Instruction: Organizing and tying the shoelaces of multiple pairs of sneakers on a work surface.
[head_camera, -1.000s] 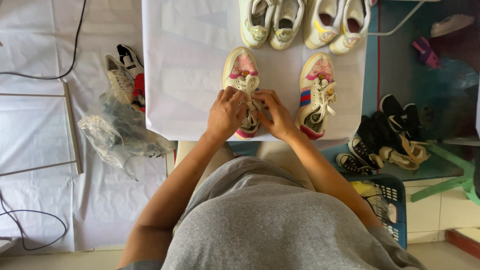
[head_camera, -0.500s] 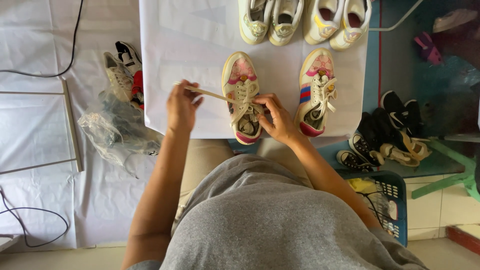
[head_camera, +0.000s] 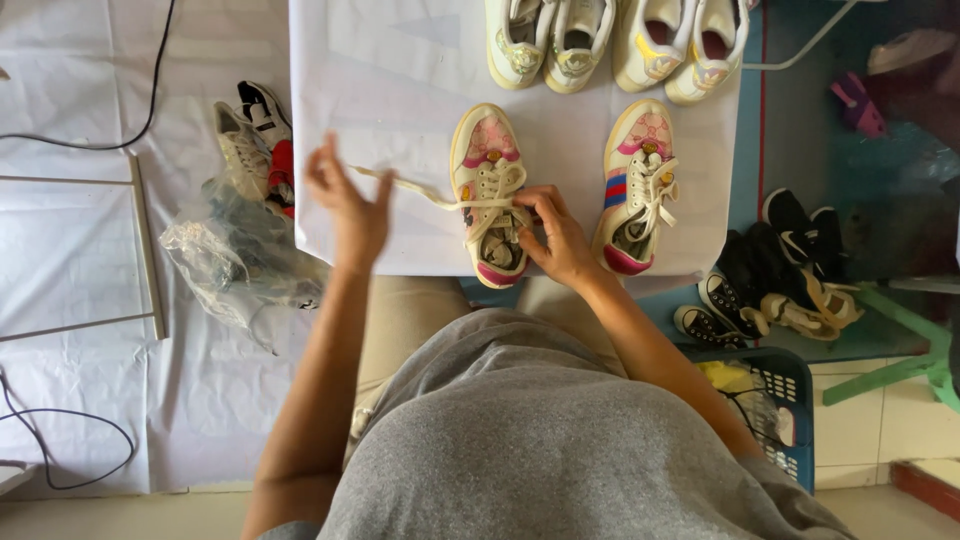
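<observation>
A lace (head_camera: 415, 190) was pinched, seemingly, by the left hand (head_camera: 350, 205); the shoe (head_camera: 488, 195) near the table's (head_camera: 400, 90) front edge was gripped by the right hand (head_camera: 560, 235); overpulling could drag it off.

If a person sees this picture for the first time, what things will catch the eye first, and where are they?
First comes the cream and pink sneaker in the middle of the white table sheet, its lace pulled out sideways by the left hand while the right hand grips its laced front. Its partner shoe lies just to the right, and a heap of dark shoes sits on the floor beyond the table's right edge.
</observation>
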